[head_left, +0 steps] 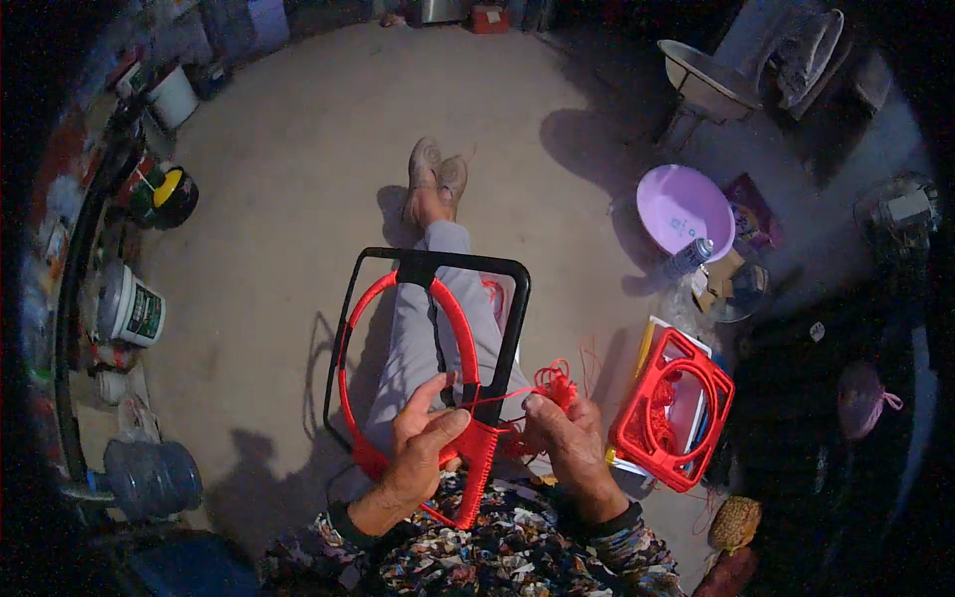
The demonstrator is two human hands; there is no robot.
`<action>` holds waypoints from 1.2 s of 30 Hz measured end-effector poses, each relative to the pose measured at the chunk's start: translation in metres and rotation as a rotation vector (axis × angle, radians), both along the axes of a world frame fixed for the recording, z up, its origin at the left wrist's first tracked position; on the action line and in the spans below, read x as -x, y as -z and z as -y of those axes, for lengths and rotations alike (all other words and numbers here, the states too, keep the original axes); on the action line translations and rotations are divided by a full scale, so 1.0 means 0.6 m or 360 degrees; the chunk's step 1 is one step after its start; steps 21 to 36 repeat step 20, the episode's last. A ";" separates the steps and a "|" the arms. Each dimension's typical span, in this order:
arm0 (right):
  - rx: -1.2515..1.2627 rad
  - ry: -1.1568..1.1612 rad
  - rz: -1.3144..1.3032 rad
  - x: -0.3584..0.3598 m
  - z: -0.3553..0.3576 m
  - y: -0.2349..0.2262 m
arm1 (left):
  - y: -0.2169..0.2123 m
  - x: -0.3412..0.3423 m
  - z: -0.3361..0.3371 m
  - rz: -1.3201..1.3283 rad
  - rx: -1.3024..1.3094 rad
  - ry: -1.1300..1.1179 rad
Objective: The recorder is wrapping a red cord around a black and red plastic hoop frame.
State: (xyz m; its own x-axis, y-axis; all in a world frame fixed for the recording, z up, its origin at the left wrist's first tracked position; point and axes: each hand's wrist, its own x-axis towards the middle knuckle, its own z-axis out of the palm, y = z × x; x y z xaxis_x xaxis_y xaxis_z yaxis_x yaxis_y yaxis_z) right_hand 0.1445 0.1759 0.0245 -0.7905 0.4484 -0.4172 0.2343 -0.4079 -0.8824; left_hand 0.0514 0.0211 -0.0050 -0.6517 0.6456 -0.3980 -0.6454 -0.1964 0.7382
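Observation:
On my lap rests a rounded rectangular black frame (513,323) with a ring inside it. Red cord (457,318) is wound closely round the ring and covers the frame's near right corner. My left hand (416,448) grips the frame near that corner, its index finger and thumb on the near side of the ring. Between the fingers of my right hand (569,446) is a loose bundle of red cord (555,383). From the bundle a taut strand runs left to the frame beside my left fingers. Some fingertips of both hands are hidden.
Right of my legs, a finished-looking red frame (637,428) lies on a box. Beyond it are a spray can (691,257), a purple basin (684,204) and a washbasin on a stand (708,82). White buckets (142,308) and a water bottle (159,480) line the left side.

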 end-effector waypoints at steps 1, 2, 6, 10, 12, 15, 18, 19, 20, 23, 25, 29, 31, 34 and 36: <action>-0.0005 0.0016 -0.0018 -0.002 -0.003 -0.005 | 0.003 0.000 -0.001 -0.0014 -0.0005 0.0001; -0.0006 0.0025 -0.0038 -0.001 -0.004 -0.008 | 0.005 -0.001 0.000 0.0006 0.0014 -0.0010; -0.0098 -0.0081 -0.0045 0.022 -0.018 -0.012 | 0.016 -0.003 0.008 0.0056 0.0032 0.0004; -0.0112 -0.0103 -0.0152 0.044 -0.045 -0.010 | 0.005 -0.003 0.003 0.0097 -0.0006 0.0017; -0.0011 -0.0062 -0.0152 0.045 -0.040 0.009 | 0.005 -0.004 0.003 0.0091 -0.0003 -0.0012; 0.0193 -0.0031 -0.0299 0.039 -0.033 0.028 | 0.005 0.001 0.004 0.0134 -0.0035 0.0131; 0.0472 -0.0045 -0.0388 0.033 -0.033 0.034 | 0.009 0.008 0.005 0.0150 0.0052 0.0277; 0.0574 -0.0066 -0.0419 0.030 -0.036 0.037 | 0.011 0.009 0.005 0.0145 0.0105 0.0312; 0.0582 -0.0048 -0.0421 0.027 -0.038 0.039 | 0.012 0.009 0.001 0.0147 0.0116 0.0329; 0.0582 -0.0048 -0.0421 0.027 -0.038 0.039 | 0.012 0.009 0.001 0.0147 0.0116 0.0329; 0.0582 -0.0048 -0.0421 0.027 -0.038 0.039 | 0.012 0.009 0.001 0.0147 0.0116 0.0329; 0.0582 -0.0048 -0.0421 0.027 -0.038 0.039 | 0.012 0.009 0.001 0.0147 0.0116 0.0329; 0.0582 -0.0048 -0.0421 0.027 -0.038 0.039 | 0.012 0.009 0.001 0.0147 0.0116 0.0329; 0.0582 -0.0048 -0.0421 0.027 -0.038 0.039 | 0.012 0.009 0.001 0.0147 0.0116 0.0329; 0.0582 -0.0048 -0.0421 0.027 -0.038 0.039 | 0.012 0.009 0.001 0.0147 0.0116 0.0329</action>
